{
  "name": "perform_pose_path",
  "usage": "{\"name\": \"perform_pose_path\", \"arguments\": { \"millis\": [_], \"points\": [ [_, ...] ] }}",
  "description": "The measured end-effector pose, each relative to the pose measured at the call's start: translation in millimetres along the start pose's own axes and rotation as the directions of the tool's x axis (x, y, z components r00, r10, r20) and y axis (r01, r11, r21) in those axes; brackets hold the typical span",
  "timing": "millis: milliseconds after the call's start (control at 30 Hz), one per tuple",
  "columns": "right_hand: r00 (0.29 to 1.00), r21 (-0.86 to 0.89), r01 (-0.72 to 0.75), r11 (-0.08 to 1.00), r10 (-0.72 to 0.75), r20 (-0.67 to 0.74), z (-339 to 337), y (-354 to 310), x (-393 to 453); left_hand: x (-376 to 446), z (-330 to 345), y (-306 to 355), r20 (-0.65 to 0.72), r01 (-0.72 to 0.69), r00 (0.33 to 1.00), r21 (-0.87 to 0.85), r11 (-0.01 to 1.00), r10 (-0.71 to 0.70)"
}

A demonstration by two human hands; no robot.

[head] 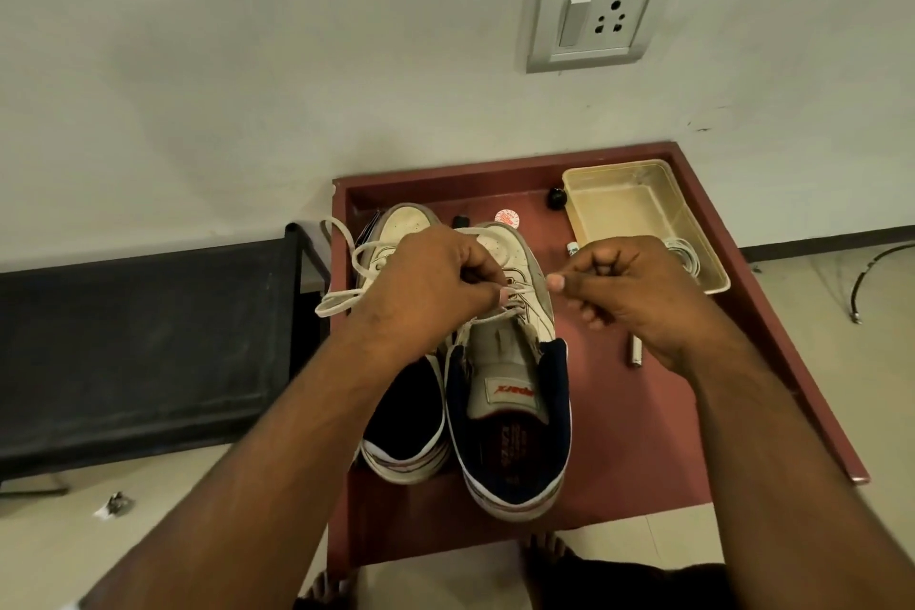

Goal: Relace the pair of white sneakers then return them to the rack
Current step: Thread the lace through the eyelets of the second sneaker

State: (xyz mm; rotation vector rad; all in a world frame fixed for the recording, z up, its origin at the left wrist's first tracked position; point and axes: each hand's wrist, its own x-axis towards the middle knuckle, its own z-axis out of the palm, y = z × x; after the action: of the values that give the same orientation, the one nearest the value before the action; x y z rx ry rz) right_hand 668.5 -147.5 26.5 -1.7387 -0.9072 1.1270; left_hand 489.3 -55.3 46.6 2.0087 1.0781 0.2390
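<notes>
Two white sneakers with navy lining stand side by side, toes toward the wall, on a red-brown table top (643, 411). The left sneaker (401, 233) is partly hidden under my left forearm. A loose white lace (341, 302) loops over it and past the table's left edge. My left hand (431, 282) pinches the lace at the eyelets of the right sneaker (510, 391). My right hand (629, 292) has curled fingers, thumb pressed to forefinger, pinching the lace at that shoe's right side. The lace inside this pinch is barely visible.
A beige plastic tray (638, 173) holding a coiled white cable stands at the table's back right. A black knob (555, 197), a round sticker (507, 217) and a small metal tube (635, 352) lie nearby. A black rack (148, 337) stands to the left. A wall socket (599, 15) is above.
</notes>
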Motion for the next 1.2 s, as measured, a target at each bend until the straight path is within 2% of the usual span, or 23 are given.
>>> {"name": "perform_pose_path", "arguments": {
  "millis": [67, 133, 167, 233, 400, 567, 767, 1000, 1200],
  "points": [
    [0.994, -0.15, -0.088, 0.985, 0.097, 0.056, 12, -4, 1, -1, 11, 1, -0.06, 0.003, 0.998, 0.093, 0.996, 0.003],
    [0.978, -0.415, -0.137, 0.9, 0.19, 0.09, 28, -5, 2, -2, 23, 3, -0.082, 0.028, 0.997, 0.161, 0.987, -0.015],
    [0.979, -0.499, -0.138, 0.856, 0.195, 0.063, 34, -4, 3, -2, 28, 3, -0.076, 0.043, 0.997, 0.174, 0.984, -0.03],
    [0.986, -0.534, -0.149, 0.832, 0.169, -0.012, 36, 0, 8, -2, 33, 2, -0.062, 0.064, 0.997, 0.201, 0.978, -0.052],
    [0.957, -0.223, -0.287, 0.931, 0.291, -0.016, 18, 4, 9, -4, 40, 1, -0.015, 0.048, 0.999, 0.307, 0.951, -0.045],
    [0.942, -0.084, -0.331, 0.94, 0.334, 0.019, 12, 7, 8, -3, 48, -3, 0.013, 0.032, 0.999, 0.374, 0.927, -0.039],
    [0.942, -0.032, -0.327, 0.945, 0.328, 0.073, 9, 7, 7, -7, 53, -4, -0.118, 0.025, 0.993, 0.395, 0.918, 0.024],
    [0.936, -0.019, -0.34, 0.94, 0.34, 0.092, 6, 12, 8, -4, 56, -8, -0.105, 0.022, 0.994, 0.444, 0.896, 0.028],
    [0.933, -0.007, -0.344, 0.939, 0.343, 0.105, 4, 16, 10, -5, 56, -9, -0.14, 0.036, 0.99, 0.41, 0.911, 0.024]
  ]
}}
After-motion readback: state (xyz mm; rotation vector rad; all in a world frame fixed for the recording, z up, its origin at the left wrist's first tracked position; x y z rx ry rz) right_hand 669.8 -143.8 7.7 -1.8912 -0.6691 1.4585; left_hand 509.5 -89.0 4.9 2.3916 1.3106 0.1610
